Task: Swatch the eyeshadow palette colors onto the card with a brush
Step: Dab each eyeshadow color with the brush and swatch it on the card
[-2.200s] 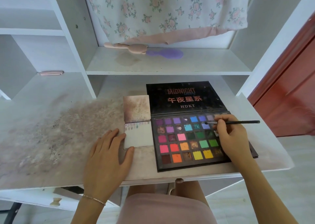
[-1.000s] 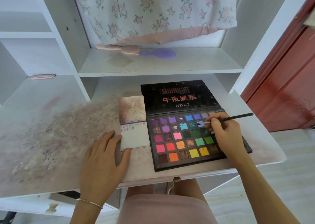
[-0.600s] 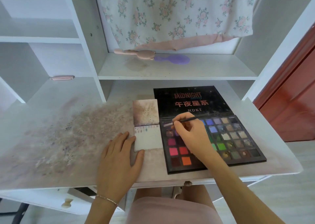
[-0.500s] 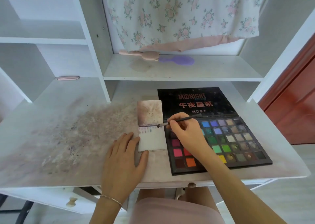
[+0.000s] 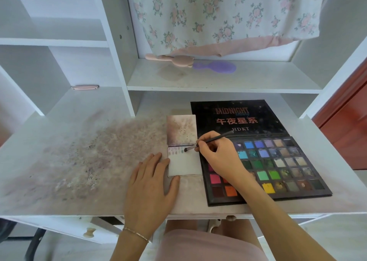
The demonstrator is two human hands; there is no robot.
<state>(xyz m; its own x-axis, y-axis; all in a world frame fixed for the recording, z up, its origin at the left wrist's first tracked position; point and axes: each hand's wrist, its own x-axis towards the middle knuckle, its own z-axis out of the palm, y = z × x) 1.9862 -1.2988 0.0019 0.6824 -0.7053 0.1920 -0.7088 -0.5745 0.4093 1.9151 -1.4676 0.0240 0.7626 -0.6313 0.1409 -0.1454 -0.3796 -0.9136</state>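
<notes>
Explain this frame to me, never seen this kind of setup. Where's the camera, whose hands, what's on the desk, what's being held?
There is no robot here. One wide-angle camera sits on a person's head and looks forward and down, so the two arms coming in from the bottom are the wearer's own.

The right hand pinches a thin dark brush, its tip down on the top row of a small white card, where faint colour swatches already sit. The left hand lies flat on the desk, fingers straight, fingertips against the card's left edge.

Right of the card lies an open eyeshadow palette, lid folded back flat. The desk is smudged with powder. On the shelf behind lie a pink brush and a purple brush.
</notes>
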